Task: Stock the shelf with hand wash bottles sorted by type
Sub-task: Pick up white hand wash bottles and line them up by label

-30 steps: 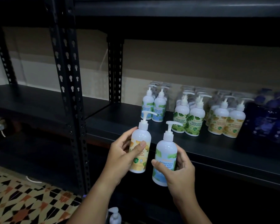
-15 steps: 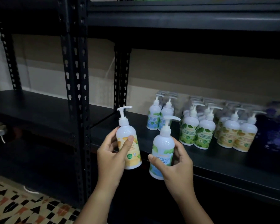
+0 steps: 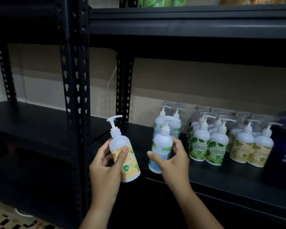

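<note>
Before a black shelf [image 3: 139,129], a left hand [image 3: 104,164] grips a tilted yellow-label bottle [image 3: 125,156], fingers wrapped around it, while the right hand [image 3: 173,161] clasps a blue-label bottle [image 3: 161,146] at the shelf's front edge.

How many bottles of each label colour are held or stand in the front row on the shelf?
Blue: 3, blue bottle in right hand, blue pair on shelf.
Green: 2, green pair.
Yellow: 3, yellow bottle in left hand, yellow pair.
Total: 8; rows behind too blurred.
</note>
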